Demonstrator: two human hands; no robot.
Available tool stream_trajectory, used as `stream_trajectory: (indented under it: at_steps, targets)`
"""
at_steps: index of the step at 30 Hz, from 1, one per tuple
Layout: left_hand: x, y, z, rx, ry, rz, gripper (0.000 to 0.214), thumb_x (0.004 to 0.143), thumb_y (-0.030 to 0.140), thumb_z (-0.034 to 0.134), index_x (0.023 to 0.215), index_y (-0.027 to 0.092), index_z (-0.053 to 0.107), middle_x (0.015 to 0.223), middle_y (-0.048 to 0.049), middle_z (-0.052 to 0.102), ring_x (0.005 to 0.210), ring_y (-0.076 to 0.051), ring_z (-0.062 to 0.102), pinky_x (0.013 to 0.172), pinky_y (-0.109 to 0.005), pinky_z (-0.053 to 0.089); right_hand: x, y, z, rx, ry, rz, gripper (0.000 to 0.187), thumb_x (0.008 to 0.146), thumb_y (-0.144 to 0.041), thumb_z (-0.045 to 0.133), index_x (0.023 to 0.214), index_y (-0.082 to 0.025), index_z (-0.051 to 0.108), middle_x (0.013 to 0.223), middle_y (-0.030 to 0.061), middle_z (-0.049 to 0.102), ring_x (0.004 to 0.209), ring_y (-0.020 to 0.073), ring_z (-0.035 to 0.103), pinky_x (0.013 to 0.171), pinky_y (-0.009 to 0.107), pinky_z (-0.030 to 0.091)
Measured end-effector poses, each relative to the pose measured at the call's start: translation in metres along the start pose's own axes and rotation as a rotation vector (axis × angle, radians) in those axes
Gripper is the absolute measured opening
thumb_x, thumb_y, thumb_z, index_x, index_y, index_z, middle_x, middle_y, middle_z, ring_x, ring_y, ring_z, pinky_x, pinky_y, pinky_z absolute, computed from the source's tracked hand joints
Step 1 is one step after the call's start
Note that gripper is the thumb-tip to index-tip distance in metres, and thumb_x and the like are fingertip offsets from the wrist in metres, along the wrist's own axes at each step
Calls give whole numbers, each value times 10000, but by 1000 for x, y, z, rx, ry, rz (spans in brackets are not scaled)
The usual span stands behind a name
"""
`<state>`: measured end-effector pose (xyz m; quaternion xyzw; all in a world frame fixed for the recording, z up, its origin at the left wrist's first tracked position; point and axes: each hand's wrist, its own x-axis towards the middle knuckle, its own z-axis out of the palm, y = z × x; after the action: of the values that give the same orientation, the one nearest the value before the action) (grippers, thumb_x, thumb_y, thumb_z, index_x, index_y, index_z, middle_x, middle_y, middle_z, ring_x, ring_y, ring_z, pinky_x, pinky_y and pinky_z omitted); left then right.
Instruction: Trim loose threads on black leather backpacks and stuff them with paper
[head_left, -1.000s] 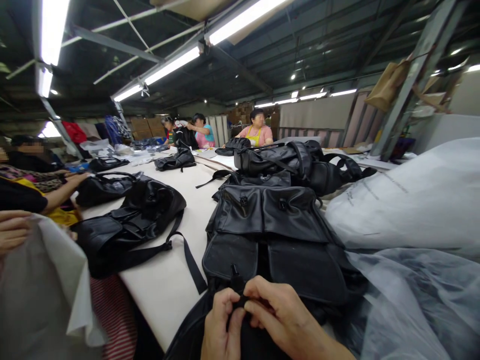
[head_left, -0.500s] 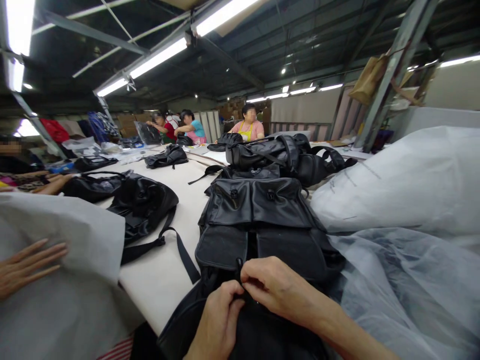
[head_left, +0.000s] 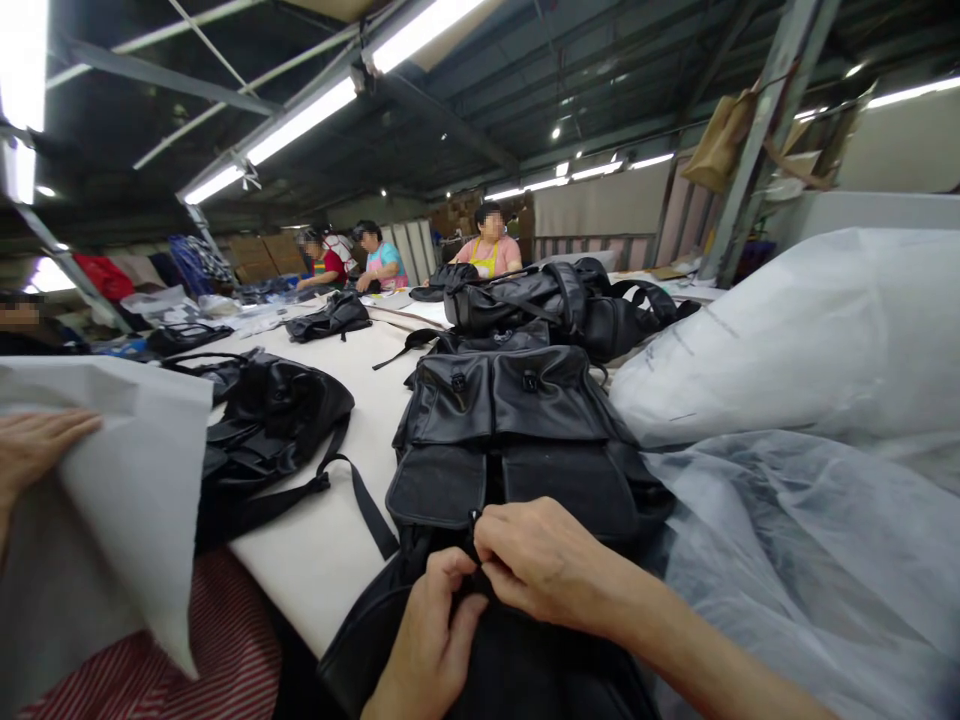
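A black leather-look backpack lies in front of me with its two buckled front pockets facing up. At its near end, my right hand pinches a small black strap, whose tip sticks up past the fingers. Right beside it, my left hand has thumb and index finger curled together at the same spot. What lies between the left fingertips is dark and hidden. The dark near part of the bag runs under both wrists.
Black bags lie left and behind on the pale table. White plastic wrapping bulges at right. At left, a co-worker's hand holds a whitish sheet near red-striped cloth. Other people work across the table.
My hands stay at the same spot, and less of the strap tip shows. At left, the co-worker's sheet has shifted and folded, uncovering more red-striped cloth.
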<state>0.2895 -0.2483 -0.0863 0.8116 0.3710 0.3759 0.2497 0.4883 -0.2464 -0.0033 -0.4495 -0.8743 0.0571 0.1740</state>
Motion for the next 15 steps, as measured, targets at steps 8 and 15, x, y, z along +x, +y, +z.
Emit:
stream_trajectory:
  at_steps: [8, 15]
  targets:
    - [-1, 6, -6, -345, -91, -251, 357, 879, 238, 556, 1233, 207, 519, 1152, -65, 654, 1085, -229, 608, 941, -316, 477, -2, -3, 3, -146, 189, -118, 165, 835, -27, 513, 806, -178, 573, 777, 15, 601, 649, 160, 532, 544, 297, 279]
    - [11, 16, -6, -340, -57, -218, 276, 957, 423, 493, 976, 197, 650, 878, -19, 681, 831, -186, 615, 775, -248, 449, -4, -1, 4, -80, 275, -110, 180, 796, -12, 511, 772, -188, 541, 762, -1, 561, 639, 145, 482, 563, 287, 286]
